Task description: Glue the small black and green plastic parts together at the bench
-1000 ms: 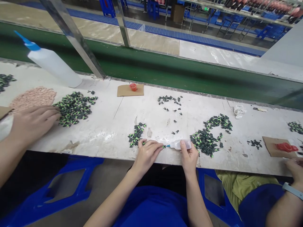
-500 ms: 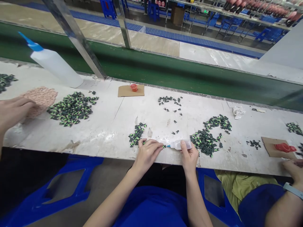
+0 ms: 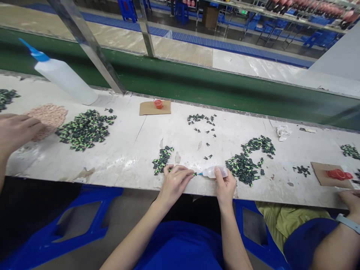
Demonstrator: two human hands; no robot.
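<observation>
- Moved since a second ago: co-worker's hand (image 3: 15,129) at 9 o'clock of the view, off the green-and-black heap (image 3: 84,129) and now beside the pink heap (image 3: 49,114). Own two hands unmoved, same pose at the near edge of the workbench (image 3: 126,150).
- Left hand (image 3: 176,182) at 6 o'clock, fingertips pinched together on a small piece (image 3: 194,174) held low over the bench.
- Right hand (image 3: 225,183) just to 3 o'clock of the left, closed round a small bottle (image 3: 213,172) held level, blue nozzle aimed toward 9 o'clock. Tip touching the piece or just short of it, cannot tell which.
- Judged as caught in the middle of one piece among many, nozzle and piece brought together, nothing set down yet.
- Small heap (image 3: 162,159) at 11 o'clock of the left hand, far larger heap (image 3: 247,161) at 1 o'clock of the right hand, loose dark pieces (image 3: 201,119) farther back at 12 o'clock.
- No way to tell finished heap from waiting heap, so share done unclear; plenty of pieces on the bench either way.
- Piece mostly covered by fingertips, shape unreadable.
- Any drop at the nozzle too small to see; fill level of the bottle not readable.
- Second co-worker's hand (image 3: 350,198) at 4 o'clock cut off by the frame, with only a banded wrist and part of the hand showing, grip not visible.
</observation>
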